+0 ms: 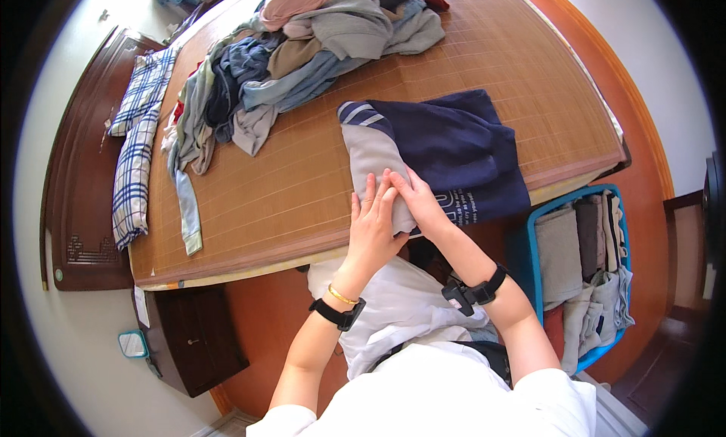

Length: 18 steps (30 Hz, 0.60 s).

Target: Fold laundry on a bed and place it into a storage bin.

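Note:
A navy top (461, 146) with pale printing lies at the near right edge of the bed. Its light grey sleeve (372, 156), topped by a navy part with white stripes, is folded along the left side. My left hand (374, 219) rests on the lower end of that sleeve, fingers stretched and spread. Beside it, my right hand (423, 204) lies on the sleeve and the navy cloth, fingers extended, the fingertips of both hands close together. Neither hand grasps anything that I can see.
A heap of mixed clothes (318, 51) lies on the far side of the bed mat (249, 203). Plaid pillows (134, 168) sit at the left. A blue basket (538, 263) of folded clothes stands at the right. A dark bedside cabinet (193, 339) is at lower left.

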### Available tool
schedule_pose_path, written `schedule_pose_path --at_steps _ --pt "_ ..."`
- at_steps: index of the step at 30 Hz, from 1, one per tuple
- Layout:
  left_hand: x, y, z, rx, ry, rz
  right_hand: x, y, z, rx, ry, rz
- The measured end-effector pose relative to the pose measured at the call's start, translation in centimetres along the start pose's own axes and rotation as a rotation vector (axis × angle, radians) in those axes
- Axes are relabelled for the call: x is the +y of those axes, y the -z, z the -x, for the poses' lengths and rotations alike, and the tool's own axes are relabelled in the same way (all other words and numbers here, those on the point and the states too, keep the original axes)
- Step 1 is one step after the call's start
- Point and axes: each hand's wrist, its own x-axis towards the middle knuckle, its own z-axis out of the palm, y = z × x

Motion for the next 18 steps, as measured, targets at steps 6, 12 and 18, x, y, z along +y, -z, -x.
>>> schedule_pose_path --at_steps 6,12,18 --pt "0.9 -0.6 -0.6 -0.054 -0.024 -0.083 -3.5 6.0 11.9 -0.25 0.281 0.881" --pt "1.6 -0.3 -1.2 -0.038 -0.033 -0.077 -0.9 15.4 30.3 -0.705 -0.716 0.996" --pt "1.4 -0.3 -0.8 -0.044 -0.033 -0.093 1.5 11.5 34.5 -0.354 -0.467 1.141"
